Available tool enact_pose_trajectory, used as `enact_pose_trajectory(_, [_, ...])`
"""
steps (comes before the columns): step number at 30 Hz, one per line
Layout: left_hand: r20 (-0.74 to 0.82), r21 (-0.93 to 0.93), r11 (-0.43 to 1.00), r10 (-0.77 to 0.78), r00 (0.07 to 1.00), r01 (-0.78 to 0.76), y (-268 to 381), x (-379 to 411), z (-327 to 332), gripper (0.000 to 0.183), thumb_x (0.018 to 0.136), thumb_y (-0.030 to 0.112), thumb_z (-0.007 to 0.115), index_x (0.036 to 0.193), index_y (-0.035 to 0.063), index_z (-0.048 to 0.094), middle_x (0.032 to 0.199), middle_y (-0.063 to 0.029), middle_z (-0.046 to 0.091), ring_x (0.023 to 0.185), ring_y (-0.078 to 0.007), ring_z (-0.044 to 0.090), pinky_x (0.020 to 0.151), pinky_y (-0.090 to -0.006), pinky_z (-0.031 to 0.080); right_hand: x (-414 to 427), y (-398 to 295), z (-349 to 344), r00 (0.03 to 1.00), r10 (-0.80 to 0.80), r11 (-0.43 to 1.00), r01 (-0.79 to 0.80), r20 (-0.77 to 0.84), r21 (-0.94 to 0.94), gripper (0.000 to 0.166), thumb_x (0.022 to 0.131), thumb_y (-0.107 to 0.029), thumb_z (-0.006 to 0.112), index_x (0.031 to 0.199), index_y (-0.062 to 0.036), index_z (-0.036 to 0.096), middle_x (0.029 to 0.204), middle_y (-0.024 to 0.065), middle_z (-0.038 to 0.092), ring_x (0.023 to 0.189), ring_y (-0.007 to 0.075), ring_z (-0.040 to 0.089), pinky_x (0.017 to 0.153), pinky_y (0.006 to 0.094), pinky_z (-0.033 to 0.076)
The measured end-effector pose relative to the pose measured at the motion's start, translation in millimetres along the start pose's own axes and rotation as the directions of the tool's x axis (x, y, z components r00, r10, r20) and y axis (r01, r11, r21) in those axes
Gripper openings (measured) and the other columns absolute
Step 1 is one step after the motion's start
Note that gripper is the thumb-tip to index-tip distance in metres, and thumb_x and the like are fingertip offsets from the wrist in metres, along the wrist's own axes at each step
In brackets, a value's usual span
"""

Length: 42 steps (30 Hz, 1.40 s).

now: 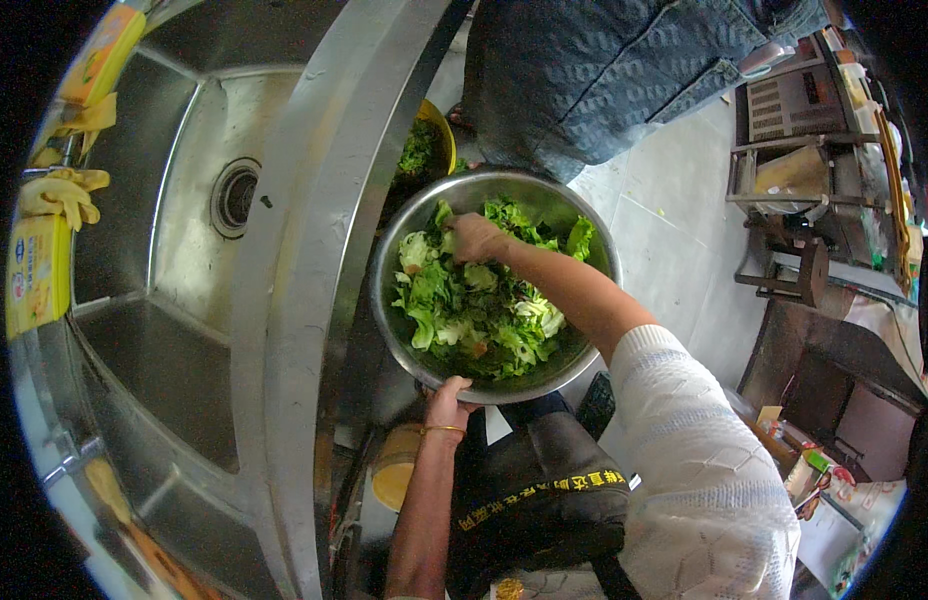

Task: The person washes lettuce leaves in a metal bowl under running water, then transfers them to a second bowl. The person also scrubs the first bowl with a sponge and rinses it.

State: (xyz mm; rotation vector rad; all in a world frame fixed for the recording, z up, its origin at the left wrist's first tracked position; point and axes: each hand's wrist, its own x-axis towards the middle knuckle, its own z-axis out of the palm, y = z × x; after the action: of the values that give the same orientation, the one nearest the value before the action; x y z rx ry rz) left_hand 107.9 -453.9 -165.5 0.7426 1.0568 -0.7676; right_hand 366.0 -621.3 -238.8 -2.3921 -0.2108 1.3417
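A large stainless steel bowl [610, 300] holds torn leafy greens [471, 315], pale and dark green, with small orange-brown bits among them. At the bowl's near rim, my left hand [450, 405] grips the metal with the thumb on top; a thin gold-coloured bangle is on that wrist. My right hand [475, 238] reaches into the greens at the bowl's upper left. Its fingers point down and are partly hidden, so I cannot tell what they hold. Beyond the bowl, a yellow bowl [450, 142] with darker green leaves is partly covered by the steel counter edge.
A steel sink [194, 247] with a drain lies left, behind a wide metal edge [299, 225]. Yellow gloves [66, 196] hang on its far side. A person in denim [621, 67] is just past the bowl. A yellowish bucket [395, 480] stands below; wooden furniture [809, 262] is right.
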Motion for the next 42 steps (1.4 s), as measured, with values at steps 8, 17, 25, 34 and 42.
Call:
enact_pose_trajectory(8, [0.000,-0.084,0.996,0.005,1.000,-0.005,-17.8,7.7,-13.6,0.029,0.078,0.016,0.064,0.102,0.0038,0.054,0.098,-0.0112,0.054,0.091,-0.0310,0.056,0.073,-0.0505,0.053,-35.3,-45.2,-70.4,0.996,0.072,0.680,-0.016,-0.045,0.733,0.091,0.066,-0.023,0.070,0.141,-0.0052,0.020,0.135,0.0185,0.037,0.122,0.0351,0.038,0.099,0.0437,0.037])
enact_pose_trajectory(17, [-0.006,-0.125,0.992,-0.011,1.000,0.010,-18.2,8.2,-0.8,0.020,0.076,0.015,0.064,0.091,0.0059,0.056,0.089,-0.0087,0.057,0.078,-0.0271,0.058,0.065,-0.0456,0.053,86.7,-27.6,-98.7,0.772,-0.408,0.833,0.534,-0.488,0.147,0.053,0.075,-0.037,0.067,0.111,-0.0005,0.056,0.101,0.0156,0.063,0.090,0.0285,0.060,0.078,0.0381,0.049])
enact_pose_trajectory(25, [0.027,-0.204,0.979,-0.019,0.999,0.025,-1.9,-12.0,16.7,0.015,0.076,0.020,0.063,0.074,0.0077,0.055,0.076,-0.0070,0.054,0.073,-0.0255,0.056,0.067,-0.0455,0.049,-136.5,6.4,24.7,0.948,-0.318,0.693,0.224,-0.012,-0.686,0.127,0.047,-0.052,0.083,0.144,-0.0156,0.010,0.148,0.0174,-0.008,0.131,0.0489,0.011,0.082,0.0656,0.039])
enact_pose_trajectory(34, [-0.039,-0.110,0.994,-0.024,0.999,0.020,8.1,-12.8,15.6,0.012,0.073,0.013,0.062,0.079,0.0079,0.053,0.077,-0.0046,0.053,0.069,-0.0223,0.055,0.063,-0.0417,0.050,-32.1,45.5,14.5,0.990,-0.135,0.949,0.120,-0.032,-0.293,0.062,0.062,-0.021,0.075,0.120,-0.0127,0.053,0.115,0.0216,0.050,0.098,0.0326,0.056,0.080,0.0409,0.049])
enact_pose_trajectory(42, [0.024,-0.232,0.972,-0.040,0.999,0.044,1.1,-12.2,15.0,0.021,0.074,0.011,0.060,0.094,0.0059,0.054,0.092,-0.0108,0.056,0.083,-0.0285,0.057,0.069,-0.0487,0.052,-36.1,0.0,-69.3,0.984,0.157,0.787,-0.072,-0.085,0.612,0.093,0.070,-0.024,0.074,0.139,-0.0036,0.016,0.134,0.0194,0.035,0.114,0.0399,0.044,0.074,0.0565,0.052])
